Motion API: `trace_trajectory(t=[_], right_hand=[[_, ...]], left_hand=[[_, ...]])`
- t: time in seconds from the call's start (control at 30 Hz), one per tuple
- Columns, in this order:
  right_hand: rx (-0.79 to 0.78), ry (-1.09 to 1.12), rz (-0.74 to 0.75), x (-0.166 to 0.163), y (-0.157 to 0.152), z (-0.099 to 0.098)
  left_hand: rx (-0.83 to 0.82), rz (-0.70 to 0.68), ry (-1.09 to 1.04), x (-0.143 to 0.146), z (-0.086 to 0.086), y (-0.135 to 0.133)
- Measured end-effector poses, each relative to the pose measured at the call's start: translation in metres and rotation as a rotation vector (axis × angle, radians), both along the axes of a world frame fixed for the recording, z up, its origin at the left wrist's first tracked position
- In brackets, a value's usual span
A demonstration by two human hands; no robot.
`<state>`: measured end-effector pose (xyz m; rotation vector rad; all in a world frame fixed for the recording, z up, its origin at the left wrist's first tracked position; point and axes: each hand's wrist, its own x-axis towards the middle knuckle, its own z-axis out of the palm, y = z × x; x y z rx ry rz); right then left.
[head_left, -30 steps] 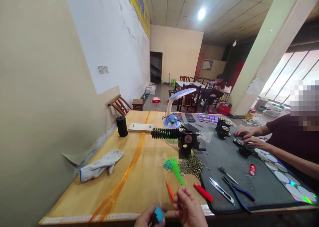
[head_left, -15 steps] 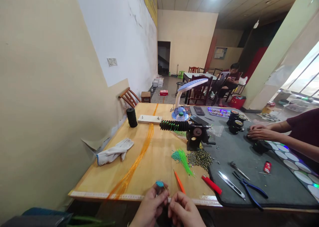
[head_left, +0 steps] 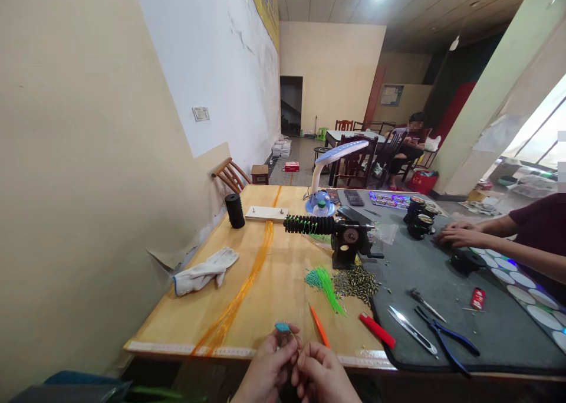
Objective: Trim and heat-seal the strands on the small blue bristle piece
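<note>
Close to the table's front edge, my left hand [head_left: 270, 363] is closed on a small turquoise oval piece [head_left: 282, 327] that sticks up above the fingers; its exact kind is too small to tell. A thin yellowish strand [head_left: 292, 334] runs from it toward my right hand [head_left: 319, 369]. The right fingers are pinched together right beside the left fingertips, apparently on that strand. Just beyond them lies an orange pointed tool [head_left: 319, 326]. Farther out are turquoise beads [head_left: 313, 278], a bundle of green strands [head_left: 329, 291] and a pile of dark metallic beads [head_left: 360, 282].
A black crank device [head_left: 347, 238] with a ribbed roller stands mid-table before a lamp [head_left: 316, 182]. Orange threads [head_left: 247, 279] stretch from a white bar [head_left: 266, 213]. A glove [head_left: 207, 271] lies left; tweezers [head_left: 412, 331] and pliers [head_left: 442, 335] lie right. A co-worker's hands [head_left: 462, 236] are at the right.
My right hand has shifted slightly left, closer to my left hand. The turquoise piece is tilted a little differently. The view has moved marginally.
</note>
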<state>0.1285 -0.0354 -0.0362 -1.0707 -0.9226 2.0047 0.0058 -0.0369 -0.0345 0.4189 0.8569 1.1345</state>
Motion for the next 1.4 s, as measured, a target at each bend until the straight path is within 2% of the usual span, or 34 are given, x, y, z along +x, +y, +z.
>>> trace_trajectory(t=[0.17,1.03,1.4], right_hand=[[-0.035,0.038,-0.024,-0.001,0.001,-0.001],[-0.088,0.101,-0.053,-0.002,0.0,0.004],[-0.091,0.12,-0.057,-0.003,0.001,0.008]], left_hand=[[0.04,-0.013,-0.005,0.0,-0.006,0.001],[0.057,-0.007,0.003,0.001,-0.009,0.001],[0.075,-0.001,0.001,0.001,-0.004,0.002]])
